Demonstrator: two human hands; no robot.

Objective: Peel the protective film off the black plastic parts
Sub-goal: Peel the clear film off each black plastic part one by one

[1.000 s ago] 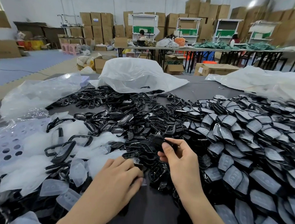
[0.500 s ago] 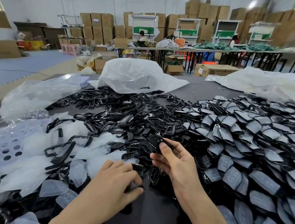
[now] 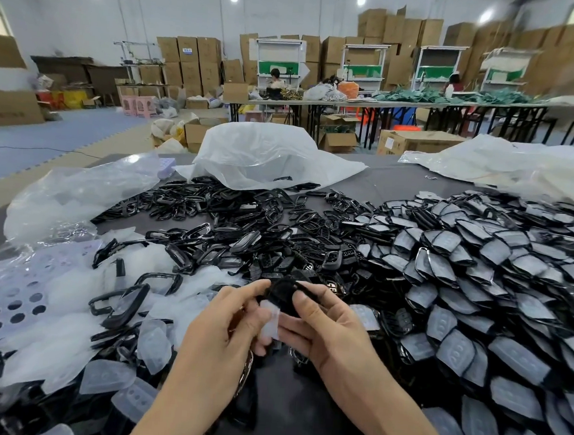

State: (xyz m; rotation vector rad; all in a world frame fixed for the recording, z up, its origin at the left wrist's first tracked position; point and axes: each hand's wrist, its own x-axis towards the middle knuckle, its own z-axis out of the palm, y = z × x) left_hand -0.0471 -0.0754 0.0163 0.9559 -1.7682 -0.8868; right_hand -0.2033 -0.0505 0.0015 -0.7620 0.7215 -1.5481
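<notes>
Both hands meet over the near middle of the table. My right hand (image 3: 325, 326) grips a black plastic part (image 3: 284, 294) between thumb and fingers. My left hand (image 3: 225, 325) pinches a strip of translucent white film (image 3: 270, 322) that hangs from the part's lower edge. To the right lies a big pile of black parts with film on them (image 3: 480, 273). Bare black parts and frames (image 3: 230, 226) spread across the middle. Loose peeled films (image 3: 152, 344) cover the left.
Clear plastic bags (image 3: 74, 193) sit at the left, a white bag (image 3: 266, 154) at the far middle, white sheeting (image 3: 523, 164) at the far right. A perforated lilac sheet (image 3: 14, 299) lies at the left. Bare dark table (image 3: 297, 417) shows between my forearms.
My right hand has drawn the black part back toward me. My left hand has lifted off the table, come up to the part and taken hold of the film.
</notes>
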